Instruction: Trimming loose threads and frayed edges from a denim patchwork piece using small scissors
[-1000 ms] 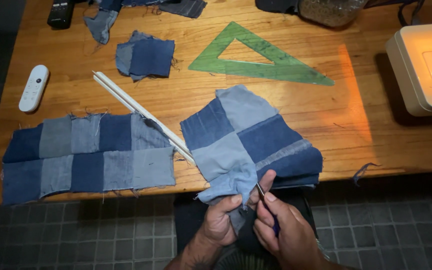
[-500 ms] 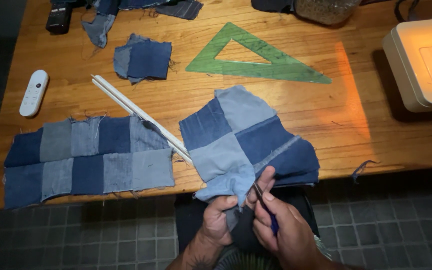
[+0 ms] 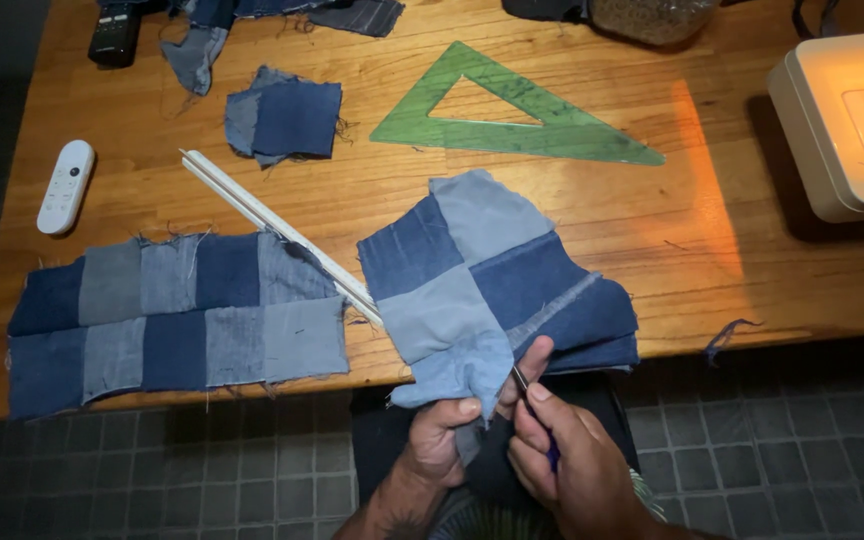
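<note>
A patchwork piece of denim squares (image 3: 497,275) hangs over the near edge of the wooden table (image 3: 592,210). My left hand (image 3: 442,440) pinches its lower light-blue corner below the table edge. Beside it, my right hand (image 3: 567,460) grips a thin metal tool with a blue handle (image 3: 534,415), its tip set against the fabric edge next to my left thumb. A thin light strip of seam runs across the dark patch on the right of the piece.
A larger denim patchwork panel (image 3: 172,320) lies at the left. A white ruler (image 3: 272,230) slants between the two pieces. Further back are a green set square (image 3: 517,115), loose denim squares (image 3: 287,118), a white remote (image 3: 65,186) and a white sewing machine (image 3: 847,125).
The view has shifted slightly. My hands stay at the fabric's lower corner, with the tool's tip moved a little along the edge.
</note>
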